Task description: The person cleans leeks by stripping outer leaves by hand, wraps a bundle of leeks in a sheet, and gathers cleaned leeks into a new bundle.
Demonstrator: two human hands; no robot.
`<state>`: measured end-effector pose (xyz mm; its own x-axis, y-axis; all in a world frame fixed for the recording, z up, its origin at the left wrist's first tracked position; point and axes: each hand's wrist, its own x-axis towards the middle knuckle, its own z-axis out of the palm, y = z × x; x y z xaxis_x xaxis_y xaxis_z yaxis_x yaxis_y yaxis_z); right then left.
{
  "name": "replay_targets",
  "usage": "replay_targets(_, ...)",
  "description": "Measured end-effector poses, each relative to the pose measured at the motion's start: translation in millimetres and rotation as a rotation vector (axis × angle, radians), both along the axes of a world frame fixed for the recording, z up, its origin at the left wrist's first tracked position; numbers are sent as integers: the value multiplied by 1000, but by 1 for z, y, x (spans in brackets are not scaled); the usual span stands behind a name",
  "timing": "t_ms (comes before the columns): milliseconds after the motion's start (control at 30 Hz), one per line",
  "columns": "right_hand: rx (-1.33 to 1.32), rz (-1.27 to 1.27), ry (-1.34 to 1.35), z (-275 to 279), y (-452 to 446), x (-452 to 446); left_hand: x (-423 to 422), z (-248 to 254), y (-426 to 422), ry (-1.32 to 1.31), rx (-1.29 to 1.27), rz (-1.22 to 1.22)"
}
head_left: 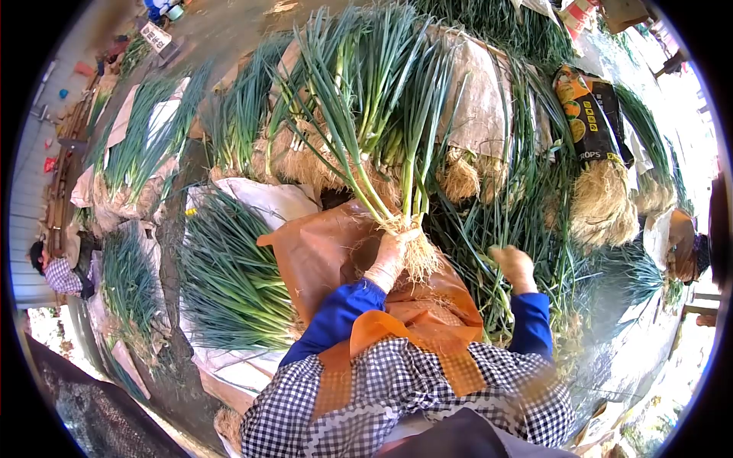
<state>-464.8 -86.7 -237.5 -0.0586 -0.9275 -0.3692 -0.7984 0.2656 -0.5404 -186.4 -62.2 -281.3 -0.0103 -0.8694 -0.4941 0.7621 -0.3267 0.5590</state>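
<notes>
My left hand [393, 258] is closed around a few green onions [372, 179] just above their roots. Their pale, stringy roots [420, 258] hang out past my fingers, and the green leaves fan upward and away from me. To the right, my right hand [514, 267] has its fingers curled in among long loose leaves [489, 290]; what it grips, if anything, is hidden. An orange-brown plastic apron [313, 248] covers my lap beneath the bunch.
A heap of green onions [229, 275] lies on pale sheeting at the left. Bundles with root ends toward me [305, 156] line the far side. One bundle is wrapped in black printed packaging [592, 114]. A person in a checked top [62, 276] sits at far left.
</notes>
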Motion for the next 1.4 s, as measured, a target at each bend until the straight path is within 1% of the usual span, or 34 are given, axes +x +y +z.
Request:
replay_targets(33,77,283,439,-5,-5,8,-2,-1,-3,2,-7,-5)
replay_targets(67,-120,190,131,0,-9,40,-4,-4,-5,-37,-35,-20)
replay_targets(100,10,-67,-454,9,-14,78,-6,-7,-1,-76,-54,-32)
replay_targets(133,91,14,-473,23,-25,108,-10,-2,0,-143,-62,-39)
replay_targets(167,219,101,-358,40,-37,134,-10,-18,1,-268,-3,-79)
replay_targets(200,-40,254,-197,-32,-49,139,-13,-10,0,-177,-2,19)
replay_targets(233,43,278,-386,-25,-49,152,-15,-3,0,-82,-1,117)
replay_targets(300,-194,378,-169,-16,-43,162,-3,-7,-2,-90,20,65)
replay_targets(333,-376,577,-176,-10,-34,154,-5,-10,0,-64,39,68)
replay_targets(367,34,291,-426,27,-23,157,-5,4,1,-39,61,69)
replay_targets(400,27,297,-509,36,-7,147,-6,-5,3,-67,-44,120)
replay_targets(433,18,302,-590,37,8,131,-8,-12,2,7,-10,107)
replay_targets(500,153,-34,-924,19,14,71,-12,-8,3,-272,-31,69)
replay_targets(533,204,-176,-859,29,11,43,-20,-1,0,-304,-42,166)
replay_targets(567,200,-167,-727,9,9,2,-16,2,1,-387,-8,64)
replay_targets(633,393,-106,-636,-54,22,-113,-16,19,1,-305,76,90)
replay_targets(667,-81,248,106,-77,46,-139,-17,14,2,-302,76,95)
replay_targets(700,-83,408,493,-102,53,-161,-18,9,1,-412,36,97)
replay_targets(733,-94,567,880,-82,53,-144,-19,8,0,-524,0,95)
replay_targets(767,217,534,808,-74,39,-117,-21,7,2,-525,4,91)
replay_targets(800,522,477,749,-35,21,-63,-25,12,4,-414,21,76)
replay_targets(833,329,327,611,11,5,8,-31,15,8,-301,40,57)
replay_targets(867,119,226,355,47,-4,59,-32,11,10,-355,42,-23)
replay_targets(900,-24,181,139,31,-12,84,-35,-3,9,-1214,-277,25)
replay_targets(967,-115,288,99,27,-28,132,-37,15,11,-1289,-148,-88)
replay_targets(1000,-160,306,122,16,-33,144,-38,13,8,-1200,-61,-83)
replay_targets(1100,-302,387,210,-2,-33,157,-30,3,4,-1248,-192,-59)
replay_targets(1167,-515,421,129,-12,-23,154,-31,-7,1,-1343,-82,-176)
replay_targets(1233,-333,340,-279,12,-5,147,-30,-19,1,-1353,-22,-176)
replay_targets(1267,-161,234,-568,28,10,138,-26,-63,3,-1189,-442,86)
replay_targets(1300,15,204,-692,46,19,117,-25,9,2,-496,-135,47)
replay_targets(1333,108,118,-845,55,23,96,-17,7,-1,-323,-63,15)
replay_targets(1367,305,171,-801,53,13,67,-11,3,-6,-151,-1,-17)
replay_targets(1400,310,307,-349,44,-1,54,-6,10,-8,13,22,-5)
